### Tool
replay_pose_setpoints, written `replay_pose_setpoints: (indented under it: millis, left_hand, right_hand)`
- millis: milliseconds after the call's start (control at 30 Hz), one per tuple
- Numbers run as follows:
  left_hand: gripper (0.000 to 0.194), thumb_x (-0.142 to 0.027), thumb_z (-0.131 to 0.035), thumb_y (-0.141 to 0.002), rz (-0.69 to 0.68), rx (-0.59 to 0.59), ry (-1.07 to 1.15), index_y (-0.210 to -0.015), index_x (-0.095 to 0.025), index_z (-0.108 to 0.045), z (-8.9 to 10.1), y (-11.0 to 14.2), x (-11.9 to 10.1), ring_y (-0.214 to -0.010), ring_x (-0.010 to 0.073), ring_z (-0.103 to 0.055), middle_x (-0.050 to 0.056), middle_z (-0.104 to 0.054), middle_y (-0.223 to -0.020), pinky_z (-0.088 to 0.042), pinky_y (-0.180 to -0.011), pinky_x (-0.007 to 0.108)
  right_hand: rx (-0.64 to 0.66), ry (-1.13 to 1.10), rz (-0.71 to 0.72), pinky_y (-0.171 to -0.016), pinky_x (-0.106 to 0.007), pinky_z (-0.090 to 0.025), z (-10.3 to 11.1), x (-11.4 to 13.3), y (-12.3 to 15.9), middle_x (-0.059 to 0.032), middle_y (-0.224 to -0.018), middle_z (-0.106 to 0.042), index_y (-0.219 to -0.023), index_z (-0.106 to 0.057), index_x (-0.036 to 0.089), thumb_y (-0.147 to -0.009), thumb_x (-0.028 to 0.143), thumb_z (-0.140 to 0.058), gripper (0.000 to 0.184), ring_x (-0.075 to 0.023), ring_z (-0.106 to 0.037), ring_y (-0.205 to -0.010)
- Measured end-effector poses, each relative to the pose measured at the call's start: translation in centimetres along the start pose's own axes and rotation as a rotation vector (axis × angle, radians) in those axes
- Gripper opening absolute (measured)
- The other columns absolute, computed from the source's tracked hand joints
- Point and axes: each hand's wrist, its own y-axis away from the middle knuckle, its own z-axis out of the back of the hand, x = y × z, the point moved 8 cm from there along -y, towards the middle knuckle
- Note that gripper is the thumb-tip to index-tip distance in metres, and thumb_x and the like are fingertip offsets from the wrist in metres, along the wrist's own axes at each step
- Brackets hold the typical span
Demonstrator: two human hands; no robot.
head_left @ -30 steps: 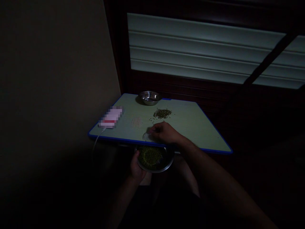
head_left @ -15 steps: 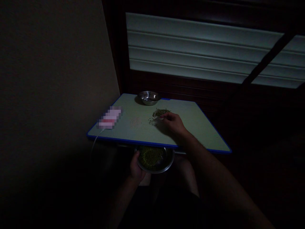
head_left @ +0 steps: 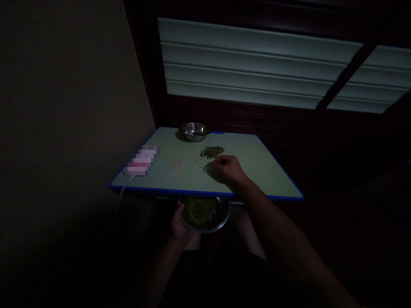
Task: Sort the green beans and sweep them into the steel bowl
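My left hand point(head_left: 180, 225) grips the left rim of a metal bowl point(head_left: 221, 226), its thumb over the edge, just below the tabletop's front edge. Small green beans point(head_left: 201, 211) lie inside that bowl. Over the table, my right hand point(head_left: 228, 168) is closed, with the fingertips pinched round a small clear piece point(head_left: 208, 167); its kind is too dim to make out. Right beside those fingers is a loose pile of beans point(head_left: 212, 152), with a few strays nearer me. To the left is a faint scatter of pale grains point(head_left: 178, 165).
A second metal bowl point(head_left: 195, 133) stands at the back of the pale, blue-edged table point(head_left: 263, 171). On the left lies a blurred-out phone point(head_left: 141, 161) with a white cable point(head_left: 120, 194) hanging over the front edge. A wall rises at left, dark slatted panels behind.
My right hand has moved from the table's front edge out to the bean pile, then slightly back toward me. My left hand keeps hold of the bowl. The view has shifted a little.
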Motion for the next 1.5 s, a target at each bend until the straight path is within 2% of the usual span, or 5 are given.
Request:
replay_pose_setpoints:
  millis: [133,433,600,1167,1500]
  left_hand:
    - [0.03,-0.037,-0.062,-0.073,-0.011,-0.023,-0.011,-0.091,-0.016,-0.073,0.3,-0.2,-0.1,-0.096,0.0283,-0.068,0.009,-0.076,-0.092,-0.048,-0.093,0.044]
    - [0.032,-0.039,-0.062,-0.074,-0.024,0.019,-0.03,-0.096,-0.018,-0.072,-0.2,-0.1,-0.1,-0.098,0.029,-0.067,0.009,-0.076,-0.096,-0.048,-0.093,0.046]
    - [0.033,-0.037,-0.063,-0.073,-0.035,0.013,-0.021,-0.098,-0.017,-0.072,0.1,-0.2,-0.1,-0.104,0.0305,-0.065,0.009,-0.075,-0.096,-0.046,-0.096,0.047]
    - [0.028,-0.036,-0.061,-0.073,-0.024,-0.051,-0.032,-0.09,-0.017,-0.073,-0.2,0.2,-0.2,-0.099,0.0288,-0.067,0.008,-0.076,-0.09,-0.047,-0.095,0.045]
    - [0.032,-0.038,-0.062,-0.072,-0.031,-0.032,-0.033,-0.094,-0.017,-0.073,0.0,0.1,-0.1,-0.099,0.0293,-0.066,0.009,-0.076,-0.093,-0.048,-0.092,0.045]
  right_hand:
    - [0.035,0.033,-0.009,-0.053,-0.025,-0.041,-0.3,-0.2,0.3,-0.003,-0.064,-0.063,-0.07,-0.066,0.014,-0.065,0.033,-0.059,0.021,-0.0131,-0.054,-0.057]
    - [-0.107,0.309,0.045,-0.059,-0.026,-0.04,1.7,0.4,0.1,-0.0031,-0.064,-0.063,-0.067,-0.064,0.016,-0.069,0.027,-0.055,0.014,-0.013,-0.052,-0.06]
    - [-0.147,0.258,0.045,-0.062,-0.027,-0.042,1.9,0.3,0.0,-0.0035,-0.066,-0.064,-0.068,-0.064,0.016,-0.069,0.027,-0.056,0.014,-0.0142,-0.054,-0.063]
    - [-0.033,0.129,0.048,-0.062,-0.026,-0.043,0.8,0.2,0.0,-0.0024,-0.068,-0.064,-0.069,-0.065,0.015,-0.066,0.027,-0.058,0.014,-0.0136,-0.055,-0.064]
    - [-0.128,0.182,0.056,-0.064,-0.028,-0.044,1.5,0.4,0.1,-0.0036,-0.067,-0.065,-0.069,-0.065,0.015,-0.069,0.023,-0.057,0.011,-0.0142,-0.056,-0.064]
